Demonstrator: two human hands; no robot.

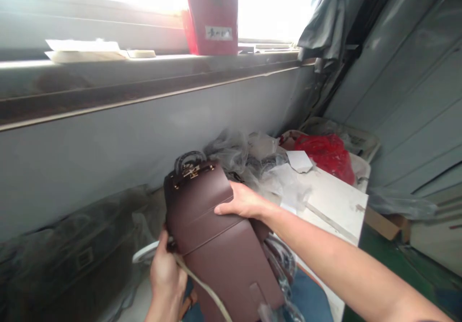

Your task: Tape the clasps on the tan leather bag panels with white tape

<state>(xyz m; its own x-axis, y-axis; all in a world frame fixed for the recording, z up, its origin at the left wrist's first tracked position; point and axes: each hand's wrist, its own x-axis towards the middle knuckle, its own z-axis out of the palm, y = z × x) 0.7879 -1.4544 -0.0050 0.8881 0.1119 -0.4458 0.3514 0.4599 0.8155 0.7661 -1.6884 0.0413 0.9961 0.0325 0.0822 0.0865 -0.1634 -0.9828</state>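
The dark brown leather handbag (212, 230) is held tilted in front of the person, at the lower middle of the view. Its smooth, flat panels are divided by a straight seam. A curved dark handle (189, 162) and a gold-tone clasp (191, 171) sit at its far end. The left hand (164, 276) is clamped on the bag's near left edge, and a cream strap (202, 286) runs from that hand across the lower panel. The right hand (243, 201) lies on the bag's right edge with its fingers extended and together. Far right of the bag, a white board (334, 201) lies beside crumpled clear plastic wrap (231, 151) and a red plastic bag (327, 156), whose contents cannot be told. A red box (211, 14) stands on the far window sill.
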